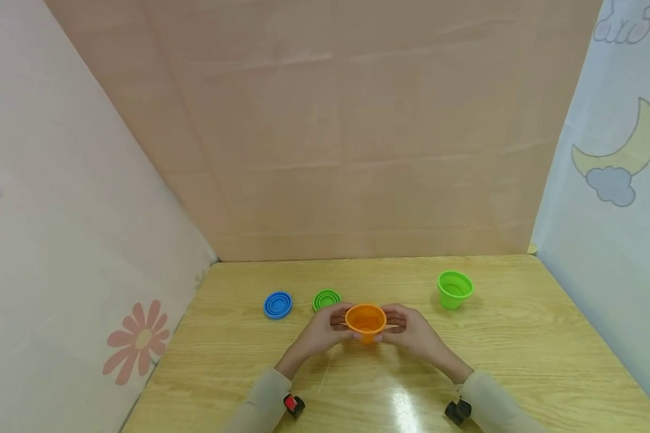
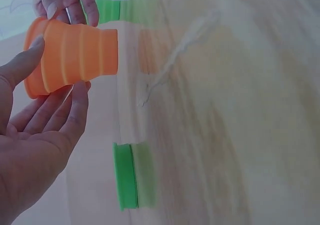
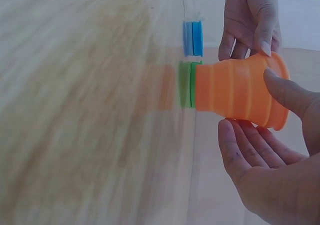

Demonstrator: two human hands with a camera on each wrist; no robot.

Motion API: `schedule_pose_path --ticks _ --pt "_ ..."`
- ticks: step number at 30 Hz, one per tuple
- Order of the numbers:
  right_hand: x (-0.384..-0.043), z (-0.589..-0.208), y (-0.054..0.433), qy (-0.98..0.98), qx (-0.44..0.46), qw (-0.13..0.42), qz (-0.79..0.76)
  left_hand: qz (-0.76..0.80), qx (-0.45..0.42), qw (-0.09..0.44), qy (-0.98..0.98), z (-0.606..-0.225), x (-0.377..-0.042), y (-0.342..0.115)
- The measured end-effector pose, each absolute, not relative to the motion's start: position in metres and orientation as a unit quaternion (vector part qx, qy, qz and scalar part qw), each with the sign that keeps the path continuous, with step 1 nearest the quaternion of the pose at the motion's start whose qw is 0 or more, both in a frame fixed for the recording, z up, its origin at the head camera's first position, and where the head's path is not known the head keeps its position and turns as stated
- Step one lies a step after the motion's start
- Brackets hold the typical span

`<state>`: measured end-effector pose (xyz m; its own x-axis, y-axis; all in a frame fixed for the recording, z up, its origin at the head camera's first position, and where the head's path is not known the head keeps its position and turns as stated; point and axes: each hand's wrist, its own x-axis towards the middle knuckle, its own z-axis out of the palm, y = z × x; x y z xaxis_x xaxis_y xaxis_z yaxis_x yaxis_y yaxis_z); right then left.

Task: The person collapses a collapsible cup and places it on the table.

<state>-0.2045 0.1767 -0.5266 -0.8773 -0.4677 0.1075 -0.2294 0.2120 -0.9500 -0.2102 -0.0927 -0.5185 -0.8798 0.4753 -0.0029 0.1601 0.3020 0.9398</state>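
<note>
An orange collapsible cup (image 1: pixel 366 319), pulled out to its full ribbed height, is upright between both hands in the middle of the head view. My left hand (image 1: pixel 323 330) grips its left side, thumb near the rim and fingers against the ribbed wall. On the opposite side my right hand (image 1: pixel 414 332) holds it the same way. The wrist views show the orange cup (image 2: pixel 72 57) with its narrow base close to the tabletop; whether it touches is hard to tell. Just behind the left hand lies a flattened green collapsible cup (image 1: pixel 327 299), partly hidden by that hand.
A flattened blue collapsible cup (image 1: pixel 278 305) lies at the left on the wooden table (image 1: pixel 520 337). An expanded green cup (image 1: pixel 454 290) stands at the back right. A brown sheet (image 1: pixel 346 132) closes off the back, with patterned pale panels on both sides.
</note>
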Motion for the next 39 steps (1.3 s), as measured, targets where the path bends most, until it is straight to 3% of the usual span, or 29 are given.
schedule_pose_path --ticks 17,28,39 --pt "-0.208 -0.514 0.175 0.777 -0.204 0.105 -0.586 0.548 0.158 0.141 0.809 -0.513 -0.215 -0.096" --pt "-0.206 -0.512 0.174 0.772 -0.195 0.104 -0.595 0.607 0.068 0.188 0.769 -0.513 -0.218 -0.091" --pt "-0.209 -0.519 0.175 0.775 -0.188 0.091 -0.596 0.619 0.074 0.216 0.751 -0.512 -0.217 -0.089"
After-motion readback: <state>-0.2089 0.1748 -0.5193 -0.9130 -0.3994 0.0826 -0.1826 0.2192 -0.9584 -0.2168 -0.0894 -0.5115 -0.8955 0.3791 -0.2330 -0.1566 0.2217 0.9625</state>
